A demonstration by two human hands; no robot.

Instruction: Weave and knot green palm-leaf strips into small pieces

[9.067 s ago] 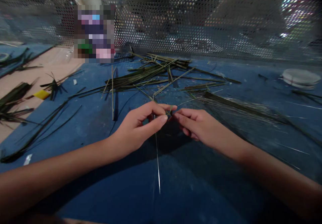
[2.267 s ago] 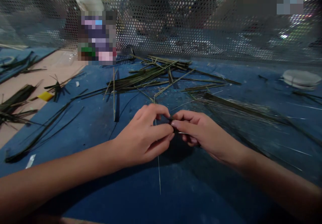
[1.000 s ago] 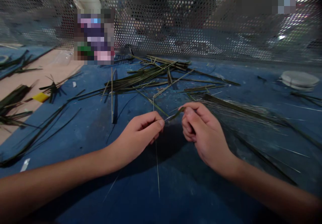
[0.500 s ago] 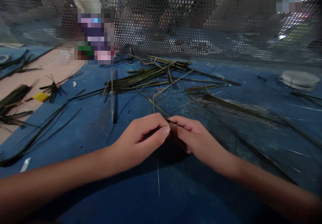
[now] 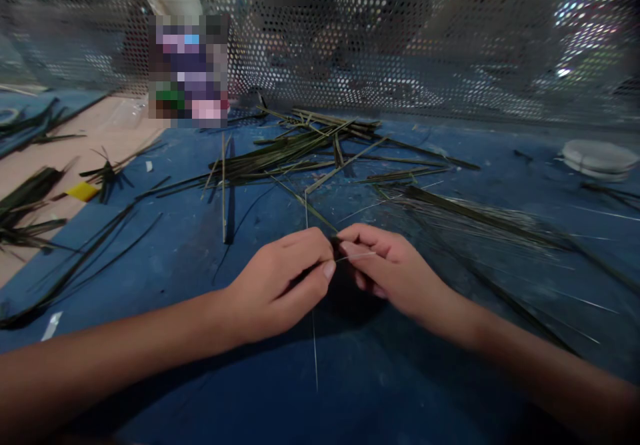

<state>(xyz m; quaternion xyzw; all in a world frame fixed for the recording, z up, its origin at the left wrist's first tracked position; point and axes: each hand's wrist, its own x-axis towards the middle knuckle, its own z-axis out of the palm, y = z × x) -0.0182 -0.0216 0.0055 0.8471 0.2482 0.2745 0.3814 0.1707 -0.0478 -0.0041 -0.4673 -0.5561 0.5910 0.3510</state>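
My left hand [image 5: 285, 285] is closed, thumb and forefinger pinched together. From that pinch a thin pale wire [image 5: 355, 256] sticks out to the right, across the front of the other fingers. Just beside it, my right hand [image 5: 400, 268] is closed too, its fingertips pressed around the near end of a narrow green leaf strip [image 5: 313, 211] that slants away from me. Another fine wire [image 5: 315, 351] runs up and down behind my left hand. The spot where strip and wire come together is dark and mostly hidden by the fingers.
A pile of green leaf strips [image 5: 295, 148] lies beyond my hands on the blue table [image 5: 240, 391]. Many fine wires [image 5: 480, 215] spread to the right, near a white spool [image 5: 597, 157]. A perforated metal screen [image 5: 380, 45] stands along the back, with a person behind it.
My right hand has drawn slightly away from my left, opening a small gap between the fingertips. More of the short wire now shows from the left pinch.
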